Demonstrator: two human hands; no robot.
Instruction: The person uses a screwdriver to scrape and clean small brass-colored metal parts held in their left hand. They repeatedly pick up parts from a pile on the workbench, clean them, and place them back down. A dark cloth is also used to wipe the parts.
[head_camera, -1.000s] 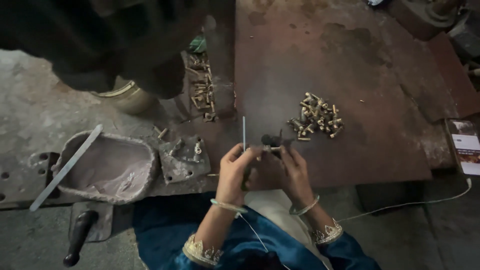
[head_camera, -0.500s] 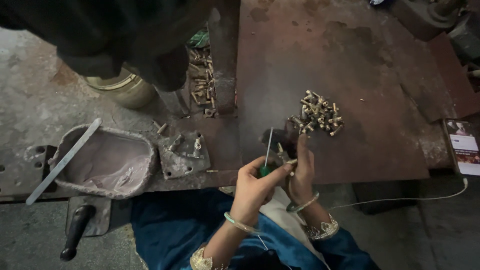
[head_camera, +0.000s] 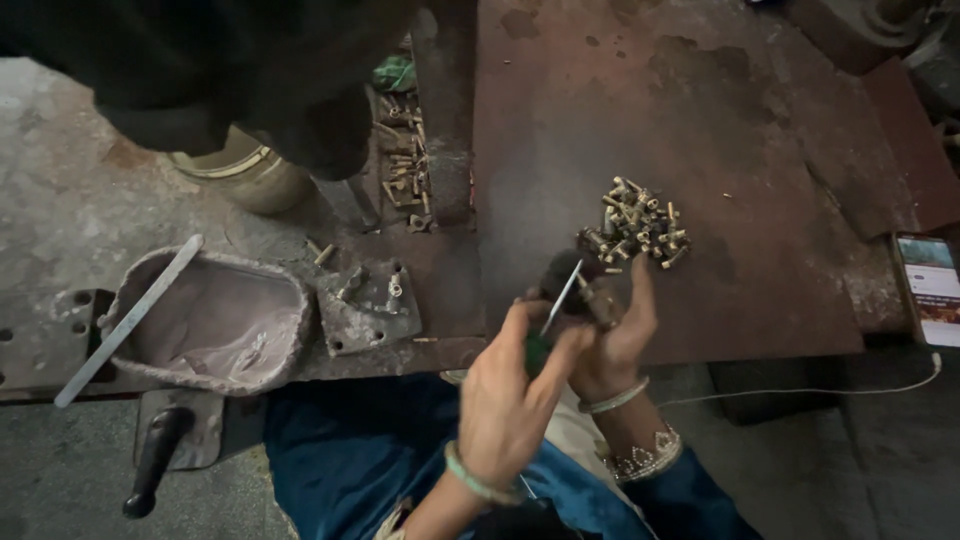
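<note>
Left hand (head_camera: 505, 395) grips green-handled screwdriver (head_camera: 556, 305), shaft angled up. Right hand (head_camera: 612, 335) closed round small brass piece (head_camera: 600, 303), probably one fitting; view dark. Step: working tip into piece. Next needs steady alignment. Brass pile (head_camera: 633, 222) just beyond, on rusty bench (head_camera: 740, 130).

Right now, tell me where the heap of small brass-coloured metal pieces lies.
In the head view, the heap of small brass-coloured metal pieces lies on the rusty brown metal table, right of centre, just beyond the right hand and left of the phone.
</note>
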